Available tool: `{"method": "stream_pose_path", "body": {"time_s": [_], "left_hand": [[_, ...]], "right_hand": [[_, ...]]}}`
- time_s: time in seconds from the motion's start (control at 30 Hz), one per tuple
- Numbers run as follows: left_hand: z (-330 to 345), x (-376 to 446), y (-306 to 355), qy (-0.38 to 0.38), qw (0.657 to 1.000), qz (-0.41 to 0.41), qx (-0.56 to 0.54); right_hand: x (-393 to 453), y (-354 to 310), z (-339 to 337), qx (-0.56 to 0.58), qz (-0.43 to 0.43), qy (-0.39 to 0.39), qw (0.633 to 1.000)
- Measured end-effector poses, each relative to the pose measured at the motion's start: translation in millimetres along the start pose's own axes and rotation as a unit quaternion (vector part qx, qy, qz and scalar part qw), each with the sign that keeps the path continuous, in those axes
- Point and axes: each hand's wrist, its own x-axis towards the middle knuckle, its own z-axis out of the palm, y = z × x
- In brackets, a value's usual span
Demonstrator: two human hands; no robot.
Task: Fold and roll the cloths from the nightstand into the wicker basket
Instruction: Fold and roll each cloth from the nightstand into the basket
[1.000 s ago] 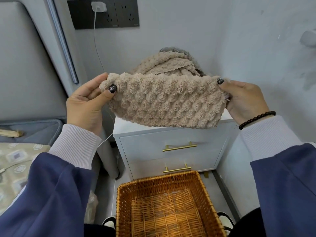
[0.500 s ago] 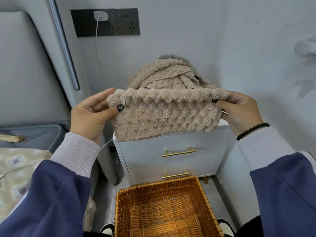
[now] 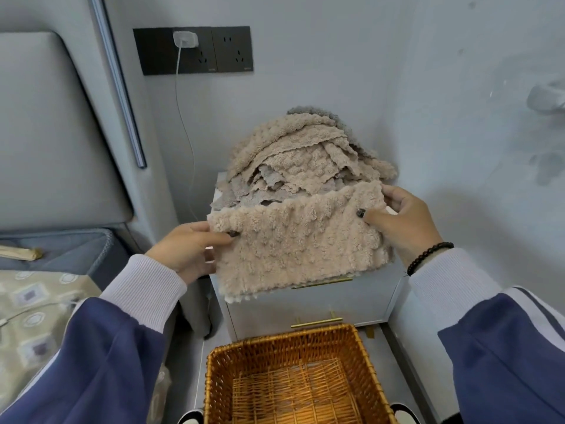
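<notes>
A beige fluffy cloth (image 3: 299, 243), folded in half, hangs in front of the white nightstand (image 3: 360, 304). My left hand (image 3: 186, 252) pinches its upper left corner. My right hand (image 3: 403, 221) pinches its upper right corner, which sits higher. Behind it a heap of beige and grey cloths (image 3: 305, 160) covers the nightstand top. The wicker basket (image 3: 211, 374) stands on the floor below, with nothing inside that I can see.
A grey padded headboard (image 3: 52, 133) and the bed (image 3: 33, 301) lie to the left. A charger cable (image 3: 183, 123) hangs from the wall socket beside the nightstand. The wall closes in on the right. Shoe tips show beside the basket.
Both hands have lowered the cloth from chest height to the nightstand's front edge. The left corner has dropped lower than the right one.
</notes>
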Motion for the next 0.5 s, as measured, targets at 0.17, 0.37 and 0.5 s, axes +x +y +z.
{"method": "stream_pose_path", "body": {"time_s": [0.17,0.37,0.5], "left_hand": [[10.3,1.7,-3.5,0.023,0.998,-0.023,-0.059],[12.5,5.6,-14.0,0.07,0.997,0.019,-0.029],[13.0,5.5,-10.6,0.077,0.994,0.059,-0.041]], "right_hand": [[0.5,0.6,-0.6,-0.02,0.001,-0.022,1.0],[-4.2,-2.5,-0.3,-0.133,-0.018,-0.073,0.988],[-8.7,-6.4,5.1,-0.114,-0.058,-0.032,0.991]]}}
